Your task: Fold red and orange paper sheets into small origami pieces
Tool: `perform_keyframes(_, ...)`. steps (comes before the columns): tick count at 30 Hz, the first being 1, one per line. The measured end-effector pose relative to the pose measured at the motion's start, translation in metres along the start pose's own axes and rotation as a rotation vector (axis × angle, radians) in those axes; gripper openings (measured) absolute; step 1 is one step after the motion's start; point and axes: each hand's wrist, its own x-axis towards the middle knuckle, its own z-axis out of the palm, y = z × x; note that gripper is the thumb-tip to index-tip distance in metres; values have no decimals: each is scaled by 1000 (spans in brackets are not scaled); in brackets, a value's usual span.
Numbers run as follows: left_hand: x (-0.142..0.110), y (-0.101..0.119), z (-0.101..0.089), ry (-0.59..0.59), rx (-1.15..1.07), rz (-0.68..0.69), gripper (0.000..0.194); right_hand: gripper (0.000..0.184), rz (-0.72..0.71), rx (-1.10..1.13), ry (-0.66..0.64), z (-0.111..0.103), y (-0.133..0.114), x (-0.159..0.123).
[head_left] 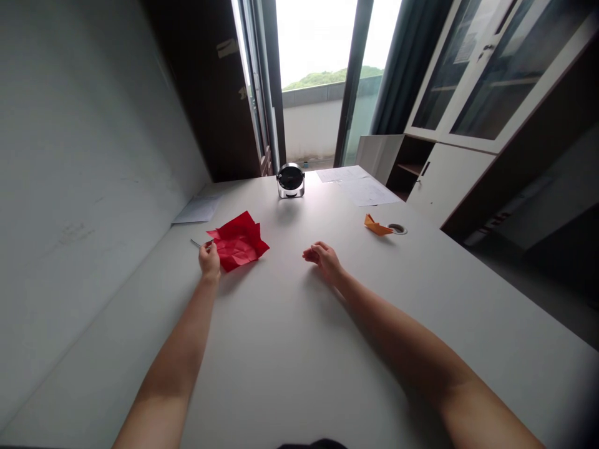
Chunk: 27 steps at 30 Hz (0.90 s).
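Observation:
My left hand [209, 259] is closed at the left edge of a sheet of red creased paper [239, 242], which stands partly raised with a shadow under its lower edge. A thin grey stick-like object [194, 242] pokes out to the left of these fingers; its kind is too small to make out, and its other end is hidden by the hand. Further right, my right hand [324, 260] rests low over the white table, fingers curled together, with nothing visible in them. It is apart from the paper.
A folded orange paper shape [377, 226] lies against a roll of tape [397, 229] on the right. At the back stands a round black device [291, 179] on a metal stand. Printed sheets [369, 191] lie back right, another sheet [196, 209] by the left wall.

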Motion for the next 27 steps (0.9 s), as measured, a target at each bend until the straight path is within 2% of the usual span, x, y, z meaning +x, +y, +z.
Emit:
perform_keyframes(3,-5,3,-10,89,214,168,37,26,-2,-7,5,-1,3,2)
perform_keyframes(5,-15,7,-10,68,337,378,39,25,-20,-58,44,-3,2,7)
perform_keyframes(7,-26,11,-5,-46,440,577,34,25,-84,-187,129,-11,-4,13)
perform_keyframes(9,-35,9,1,-220,525,696,30,23,-230,-411,277,-27,-16,21)
perform_keyframes(11,-41,2,8,-372,615,735,31,19,-405,-707,479,-52,-32,27)
perform_keyframes(13,-43,-9,12,-465,707,703,35,17,-501,-979,678,-82,-48,31)
perform_keyframes(15,-42,-21,14,-525,783,619,41,22,-472,-1177,864,-114,-59,33)
perform_keyframes(18,-39,-32,12,-602,863,517,49,36,-397,-1265,1082,-154,-65,37)
perform_keyframes(21,-41,-28,11,-600,865,542,50,41,-325,-1327,1031,-179,-63,43)
perform_keyframes(23,-48,-18,14,-557,798,607,46,33,-286,-1342,968,-186,-62,47)
perform_keyframes(25,-61,-5,20,-525,686,666,41,22,-273,-1353,904,-185,-59,50)
perform_keyframes(27,-77,5,29,-553,576,707,36,16,-286,-1372,813,-174,-53,51)
